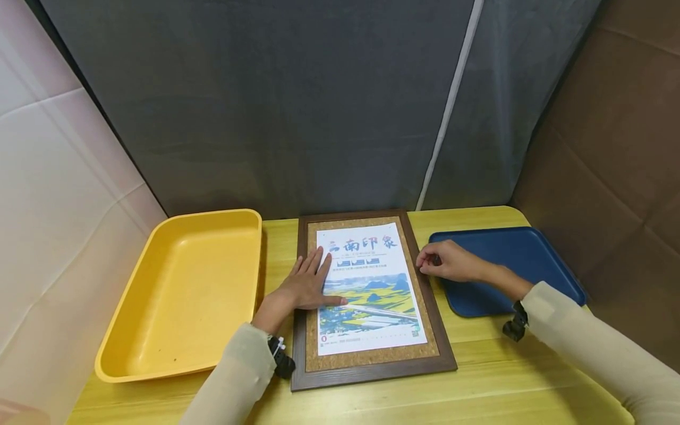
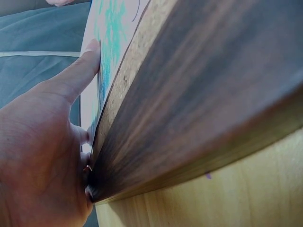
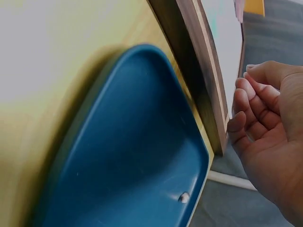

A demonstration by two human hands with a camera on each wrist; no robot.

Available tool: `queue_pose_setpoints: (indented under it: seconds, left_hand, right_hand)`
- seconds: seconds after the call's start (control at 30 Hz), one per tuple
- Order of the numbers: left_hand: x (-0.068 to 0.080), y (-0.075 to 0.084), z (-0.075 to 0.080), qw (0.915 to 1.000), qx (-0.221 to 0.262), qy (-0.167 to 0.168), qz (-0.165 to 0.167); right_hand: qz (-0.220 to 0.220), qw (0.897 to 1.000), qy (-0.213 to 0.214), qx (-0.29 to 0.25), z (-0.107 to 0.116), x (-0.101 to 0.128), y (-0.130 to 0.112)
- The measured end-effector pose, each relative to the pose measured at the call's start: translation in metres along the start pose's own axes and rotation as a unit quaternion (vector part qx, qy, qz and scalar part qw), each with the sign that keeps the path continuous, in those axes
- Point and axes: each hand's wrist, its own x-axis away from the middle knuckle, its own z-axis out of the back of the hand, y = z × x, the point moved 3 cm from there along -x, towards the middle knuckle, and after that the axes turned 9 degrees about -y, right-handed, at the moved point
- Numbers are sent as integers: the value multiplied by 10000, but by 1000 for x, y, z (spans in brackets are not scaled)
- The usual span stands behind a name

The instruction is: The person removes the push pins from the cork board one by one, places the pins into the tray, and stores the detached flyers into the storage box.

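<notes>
A printed poster (image 1: 372,265) with a landscape picture and large characters lies on a cork board (image 1: 379,357) in a dark brown wooden frame (image 1: 372,379). My left hand (image 1: 308,283) rests on the poster's left side, fingers spread and thumb stretched across the picture. In the left wrist view, that thumb touches the paper. My right hand (image 1: 451,261) is by the frame's right edge, above the blue tray's near-left part. Its fingers are curled, with thumb and forefinger tips together; whether something tiny sits between them cannot be seen.
The blue tray (image 1: 489,248) lies right of the frame; one small shiny piece (image 3: 183,197) is in it. A larger yellow tray (image 1: 186,295) stands at the left. Grey cloth (image 1: 265,118) hangs behind the wooden table (image 1: 478,378), with white and brown cloths at the sides.
</notes>
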Motion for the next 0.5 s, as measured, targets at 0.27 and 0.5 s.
queue_pose_setpoints:
  seconds: [0.27,0.5]
  left_hand:
    - [0,0,0,10000,4,7,5]
    - [1,0,1,10000,-31,20,7]
  right_hand:
    - [212,9991,-340,-126,-9,2,-12]
    - [510,9966,-593,-273,-19,6,-23]
